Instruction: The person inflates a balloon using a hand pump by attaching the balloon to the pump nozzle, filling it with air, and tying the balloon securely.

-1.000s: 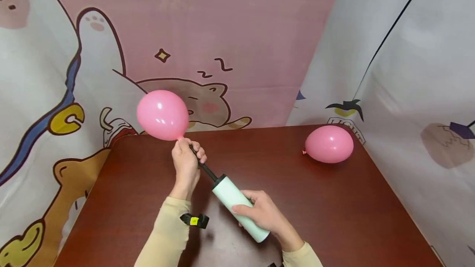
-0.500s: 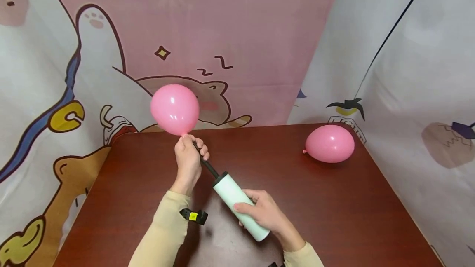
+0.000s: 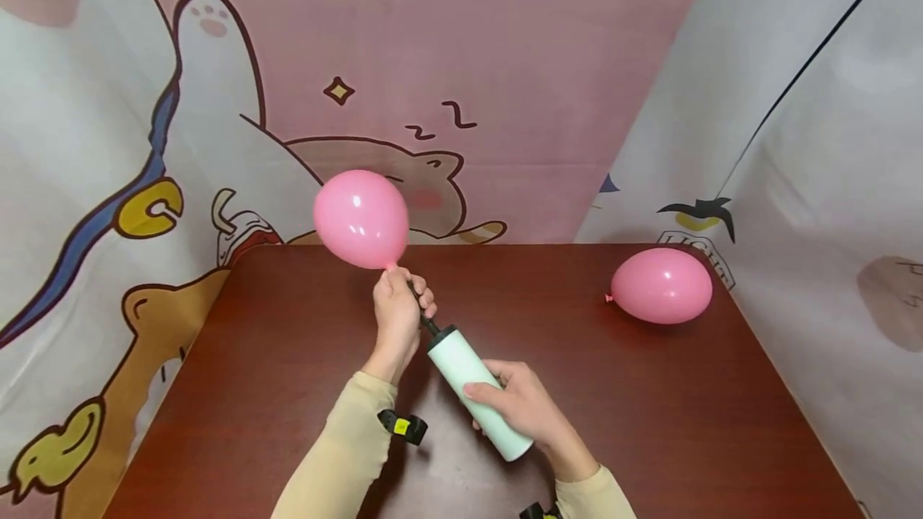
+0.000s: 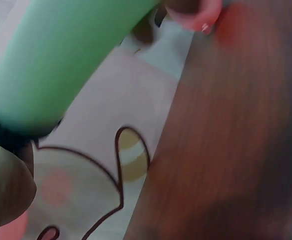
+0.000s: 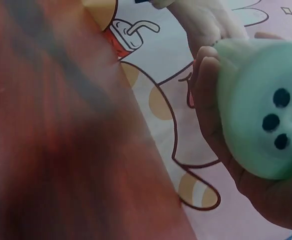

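Pale-green pump: smooth cylinder, black collar, dark holes in its base, tilted over the brown table. Your right hand grips its body; your left hand clasps its black rod and the neck of a glossy, inflated pink balloon. Knotted balloon at far right.

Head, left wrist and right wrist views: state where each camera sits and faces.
Head: on the person's head, looking forward and down over the table; left hand and right hand show.
Left wrist: worn there, looking past the pump at table and backdrop; part of the left hand shows.
Right wrist: worn there, facing the pump's holed end; right hand shows, left hand beyond.
Both wrist views share pump and backdrop.
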Demonstrator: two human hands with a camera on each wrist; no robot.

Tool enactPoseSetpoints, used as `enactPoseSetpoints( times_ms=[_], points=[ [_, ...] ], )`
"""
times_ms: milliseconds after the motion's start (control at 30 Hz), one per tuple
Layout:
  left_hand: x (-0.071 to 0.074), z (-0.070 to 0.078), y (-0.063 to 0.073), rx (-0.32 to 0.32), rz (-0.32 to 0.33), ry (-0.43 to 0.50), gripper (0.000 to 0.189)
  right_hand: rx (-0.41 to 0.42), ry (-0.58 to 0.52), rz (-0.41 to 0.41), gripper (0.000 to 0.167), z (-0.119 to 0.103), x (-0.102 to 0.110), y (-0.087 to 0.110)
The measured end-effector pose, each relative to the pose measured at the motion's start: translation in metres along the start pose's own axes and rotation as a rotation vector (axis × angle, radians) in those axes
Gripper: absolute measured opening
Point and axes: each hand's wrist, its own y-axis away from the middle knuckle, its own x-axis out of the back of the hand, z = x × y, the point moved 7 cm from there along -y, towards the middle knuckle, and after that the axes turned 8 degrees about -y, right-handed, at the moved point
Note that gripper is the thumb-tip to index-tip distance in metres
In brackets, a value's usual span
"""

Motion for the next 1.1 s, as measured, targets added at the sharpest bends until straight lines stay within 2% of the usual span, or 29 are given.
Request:
enactPoseSetpoints(
  times_ms=[100,200,367,533,633,733,833,1000,1100],
  points=[
    [-0.007,-0.004,0.007,-0.002,-0.029,-0.014,0.027,0.008,-0.005,0.024,0.037,-0.005,-0.002,-0.006],
    [-0.007,0.0,0.008,-0.029,-0.035,-0.031,0.029,0.013,-0.018,0.023,0.037,-0.008,-0.005,-0.008],
    [0.002,0.018,-0.004,-0.056,-0.036,-0.035,0.03,0.016,-0.01,0.008,0.04,-0.011,-0.01,-0.005],
    [0.018,0.042,-0.022,-0.085,0.034,0.022,0.026,0.016,0.035,-0.026,0.039,-0.013,-0.005,0.006],
    [0.023,0.048,-0.026,-0.094,0.057,0.024,0.029,0.027,0.048,-0.046,0.032,-0.013,-0.002,0.011],
    [0.022,0.045,-0.021,-0.104,0.064,0.017,0.032,0.033,0.048,-0.051,0.026,-0.013,-0.001,0.012],
    [0.014,0.035,-0.009,-0.109,0.044,0.004,0.035,0.03,0.05,-0.033,0.03,-0.013,-0.002,0.008],
    [-0.002,0.013,0.012,-0.07,-0.024,-0.033,0.035,0.031,0.03,0.025,0.039,-0.015,-0.007,-0.001],
    [-0.003,0.009,0.017,-0.06,-0.023,-0.037,0.032,0.022,0.004,0.041,0.04,-0.014,-0.009,-0.003]
  ],
)
